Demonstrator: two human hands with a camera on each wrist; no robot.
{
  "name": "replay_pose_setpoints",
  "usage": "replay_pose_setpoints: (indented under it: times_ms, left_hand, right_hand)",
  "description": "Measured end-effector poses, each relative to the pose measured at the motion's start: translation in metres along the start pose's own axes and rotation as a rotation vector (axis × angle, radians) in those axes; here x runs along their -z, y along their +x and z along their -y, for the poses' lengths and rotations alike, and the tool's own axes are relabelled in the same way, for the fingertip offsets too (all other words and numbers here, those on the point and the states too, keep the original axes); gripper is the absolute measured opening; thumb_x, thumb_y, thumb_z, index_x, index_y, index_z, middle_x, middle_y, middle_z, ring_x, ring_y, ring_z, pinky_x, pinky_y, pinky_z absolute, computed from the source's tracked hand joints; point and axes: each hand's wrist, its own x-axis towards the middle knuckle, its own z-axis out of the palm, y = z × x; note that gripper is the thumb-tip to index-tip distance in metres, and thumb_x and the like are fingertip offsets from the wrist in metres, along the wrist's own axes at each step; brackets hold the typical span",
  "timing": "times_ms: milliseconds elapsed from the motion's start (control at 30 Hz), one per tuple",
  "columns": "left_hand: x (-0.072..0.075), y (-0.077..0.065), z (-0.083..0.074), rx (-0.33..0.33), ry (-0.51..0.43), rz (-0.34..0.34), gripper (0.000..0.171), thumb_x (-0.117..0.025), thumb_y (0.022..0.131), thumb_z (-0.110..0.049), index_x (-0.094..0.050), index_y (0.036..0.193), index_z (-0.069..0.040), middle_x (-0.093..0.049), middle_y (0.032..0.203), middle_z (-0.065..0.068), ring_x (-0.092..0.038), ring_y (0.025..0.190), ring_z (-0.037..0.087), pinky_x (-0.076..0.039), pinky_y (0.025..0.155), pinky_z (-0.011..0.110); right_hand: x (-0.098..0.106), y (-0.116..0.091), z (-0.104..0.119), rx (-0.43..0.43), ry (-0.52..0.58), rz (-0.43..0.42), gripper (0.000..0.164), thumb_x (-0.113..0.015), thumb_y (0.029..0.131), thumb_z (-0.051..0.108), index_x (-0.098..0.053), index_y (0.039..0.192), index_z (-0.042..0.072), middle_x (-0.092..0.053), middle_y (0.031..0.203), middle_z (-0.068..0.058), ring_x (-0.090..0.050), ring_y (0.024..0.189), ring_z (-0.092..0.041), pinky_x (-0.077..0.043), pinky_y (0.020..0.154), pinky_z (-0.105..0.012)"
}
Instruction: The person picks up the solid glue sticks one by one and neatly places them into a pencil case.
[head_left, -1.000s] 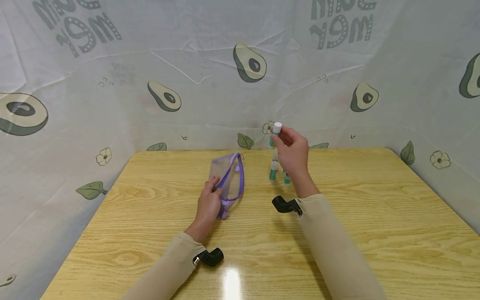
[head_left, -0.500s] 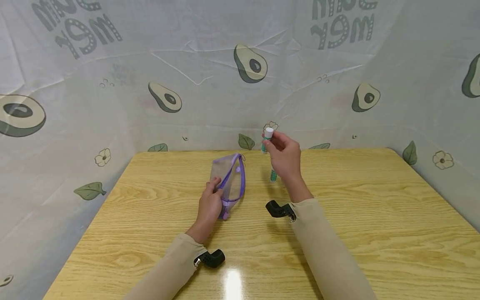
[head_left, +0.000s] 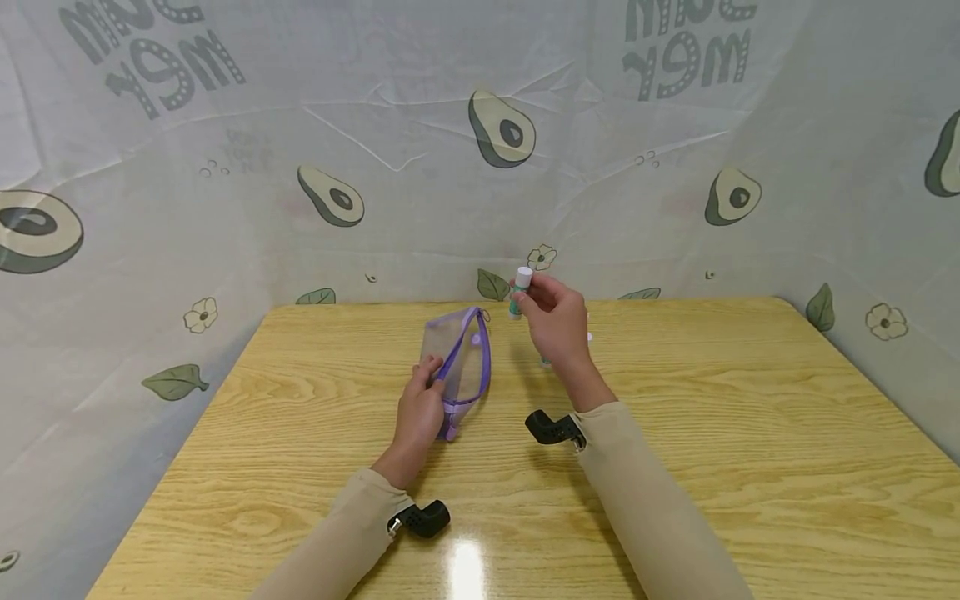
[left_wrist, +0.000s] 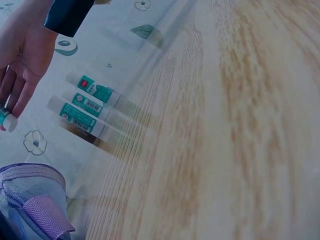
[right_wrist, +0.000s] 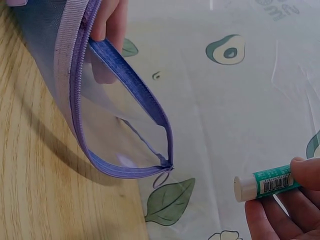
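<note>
My right hand pinches a green glue stick with a white cap between thumb and fingers, above the table. In the right wrist view, the barcode side of this glue stick shows. To its left, my left hand grips the side of a purple mesh zipper pouch. The pouch's zipped mouth gapes, and no contents are visible through the mesh. Three more glue sticks stand upright together on the table in the left wrist view; my right hand mostly hides them in the head view.
The wooden table stretches out on both sides of the arms. A pale curtain printed with avocados and leaves hangs behind it. Black camera mounts stick out from both sleeves.
My right hand has carried the glue stick left and slightly down, nearer the pouch. It now covers more of the standing glue sticks. My left hand and the pouch stay nearly still.
</note>
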Motion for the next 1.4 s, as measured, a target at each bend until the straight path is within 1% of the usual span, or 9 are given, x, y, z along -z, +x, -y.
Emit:
replay_pose_setpoints:
  times_ms: [100, 233, 433, 667, 833, 967, 1167, 1400]
  left_hand:
    - [-0.001, -0.001, 0.000, 0.002, -0.002, 0.004, 0.053, -0.038, 0.109, -0.012, -0.043, 0.161, -0.005, -0.026, 0.177, 0.009, -0.006, 0.168, 0.032, -0.009, 0.137, 0.053]
    - [-0.001, -0.001, 0.001, 0.009, 0.000, 0.001, 0.053, -0.039, 0.109, -0.012, -0.043, 0.162, -0.006, -0.026, 0.177, 0.008, -0.007, 0.168, 0.032, -0.009, 0.137, 0.053]
    - [0.000, -0.003, 0.002, 0.014, -0.001, -0.009, 0.053, -0.039, 0.109, -0.012, -0.044, 0.162, -0.006, -0.026, 0.177, 0.007, -0.007, 0.168, 0.032, -0.009, 0.137, 0.053]
    - [-0.001, -0.001, 0.002, 0.016, -0.003, -0.008, 0.052, -0.039, 0.109, -0.013, -0.045, 0.160, -0.006, -0.027, 0.177, 0.007, -0.007, 0.168, 0.031, -0.008, 0.137, 0.053]
    - [-0.001, 0.000, 0.001, 0.012, -0.003, -0.004, 0.053, -0.039, 0.109, -0.013, -0.045, 0.160, -0.005, -0.027, 0.177, 0.007, -0.007, 0.168, 0.031, -0.008, 0.137, 0.052]
    - [-0.001, 0.002, 0.000, 0.001, 0.005, -0.015, 0.053, -0.039, 0.108, -0.011, -0.045, 0.161, -0.005, -0.028, 0.177, 0.007, -0.008, 0.168, 0.031, -0.009, 0.137, 0.052]
    - [-0.002, 0.003, 0.002, -0.003, -0.008, -0.011, 0.052, -0.039, 0.109, -0.011, -0.046, 0.160, -0.005, -0.028, 0.177, 0.008, -0.007, 0.168, 0.032, -0.010, 0.137, 0.051]
    - [-0.003, 0.001, 0.003, 0.007, -0.012, -0.008, 0.052, -0.038, 0.109, -0.011, -0.045, 0.161, -0.006, -0.027, 0.177, 0.008, -0.006, 0.168, 0.031, -0.010, 0.137, 0.052]
  right_hand:
    - [-0.002, -0.001, -0.002, 0.000, -0.010, 0.010, 0.034, -0.067, 0.106, 0.017, -0.069, 0.138, 0.004, -0.074, 0.133, -0.016, -0.071, 0.123, -0.029, -0.057, 0.104, -0.045]
    - [-0.005, -0.003, -0.004, 0.005, -0.006, 0.027, 0.035, -0.067, 0.106, 0.016, -0.068, 0.138, 0.004, -0.074, 0.133, -0.018, -0.071, 0.124, -0.031, -0.057, 0.107, -0.047]
    - [-0.012, -0.005, -0.008, 0.015, -0.031, 0.054, 0.034, -0.067, 0.106, 0.017, -0.068, 0.137, 0.004, -0.075, 0.132, -0.017, -0.072, 0.124, -0.033, -0.057, 0.109, -0.047]
    - [-0.017, -0.006, -0.012, 0.017, -0.067, 0.057, 0.032, -0.067, 0.105, 0.018, -0.069, 0.134, 0.005, -0.076, 0.128, -0.016, -0.073, 0.121, -0.032, -0.057, 0.107, -0.048]
    - [-0.022, -0.006, -0.014, 0.023, -0.063, 0.067, 0.033, -0.067, 0.104, 0.015, -0.068, 0.135, 0.001, -0.076, 0.127, -0.019, -0.073, 0.121, -0.033, -0.058, 0.106, -0.048]
    - [-0.027, -0.007, -0.017, 0.023, -0.071, 0.093, 0.033, -0.067, 0.105, 0.014, -0.067, 0.135, 0.000, -0.076, 0.128, -0.019, -0.073, 0.123, -0.033, -0.058, 0.107, -0.046]
    - [-0.033, -0.013, -0.020, -0.012, -0.104, 0.102, 0.035, -0.068, 0.104, 0.017, -0.066, 0.136, 0.001, -0.075, 0.129, -0.020, -0.072, 0.123, -0.035, -0.059, 0.106, -0.047]
    - [-0.040, -0.016, -0.027, -0.069, -0.120, 0.101, 0.035, -0.068, 0.104, 0.016, -0.066, 0.134, 0.000, -0.075, 0.127, -0.020, -0.073, 0.122, -0.036, -0.061, 0.102, -0.046]
